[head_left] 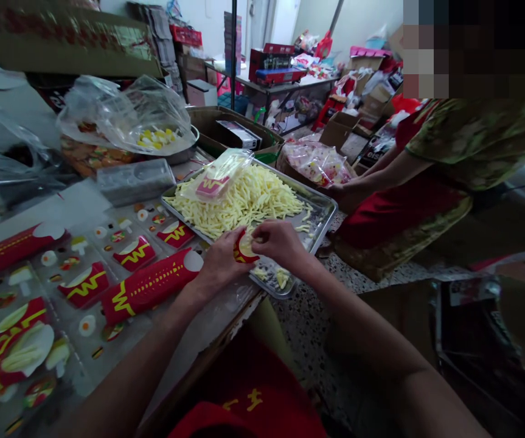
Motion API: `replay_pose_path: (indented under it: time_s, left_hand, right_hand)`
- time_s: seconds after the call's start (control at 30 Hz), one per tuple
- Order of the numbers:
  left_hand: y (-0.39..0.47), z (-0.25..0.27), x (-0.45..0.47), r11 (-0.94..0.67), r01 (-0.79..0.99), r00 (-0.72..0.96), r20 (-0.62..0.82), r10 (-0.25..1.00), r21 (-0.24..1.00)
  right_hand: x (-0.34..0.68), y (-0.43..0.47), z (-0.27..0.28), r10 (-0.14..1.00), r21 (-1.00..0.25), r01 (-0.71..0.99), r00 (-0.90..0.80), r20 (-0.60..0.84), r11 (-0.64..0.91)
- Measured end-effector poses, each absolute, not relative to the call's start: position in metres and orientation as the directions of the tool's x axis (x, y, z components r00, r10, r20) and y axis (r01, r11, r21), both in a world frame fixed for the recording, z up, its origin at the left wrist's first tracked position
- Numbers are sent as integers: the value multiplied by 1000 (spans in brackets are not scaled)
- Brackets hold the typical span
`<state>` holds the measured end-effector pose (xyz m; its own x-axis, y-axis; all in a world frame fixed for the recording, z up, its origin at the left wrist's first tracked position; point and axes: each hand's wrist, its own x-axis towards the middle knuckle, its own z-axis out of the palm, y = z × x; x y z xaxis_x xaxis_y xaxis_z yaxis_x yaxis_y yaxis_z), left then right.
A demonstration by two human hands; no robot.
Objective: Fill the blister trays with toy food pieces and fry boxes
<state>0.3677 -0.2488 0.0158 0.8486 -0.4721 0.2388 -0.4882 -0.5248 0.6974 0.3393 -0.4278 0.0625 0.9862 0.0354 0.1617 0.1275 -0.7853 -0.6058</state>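
My left hand and my right hand meet over the near edge of a metal tray. Together they grip a small red toy fries carton with a pale inside. The tray carries a heap of pale yellow toy fries with a clear bag lying on top. Left of my hands lie clear blister trays filled with red fries cartons and small toy foods, and a long red card rests across them.
A person in a patterned top and red apron stands across the tray, hand by a bag of items. A plastic-covered bowl and grey box sit behind. Cardboard boxes and cluttered tables fill the back.
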Motion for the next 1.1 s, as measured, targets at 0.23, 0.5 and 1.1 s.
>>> replay_pose_path:
  time_s: [0.23,0.5,1.1]
  left_hand:
    - [-275,6,363,-569,-395,918,284,-278,721]
    - [-287,7,362,-614,-370,928,314,-202,698]
    - [-263,18,350,-427,-340,937,262,-232,838]
  right_hand:
    - [341,-416,55,130,-588,185,982,135,-788]
    - [354,-411,28,-287,-865,-39,950,124,-501]
    - [321,-405,69,166,-603,265,962,215,-753]
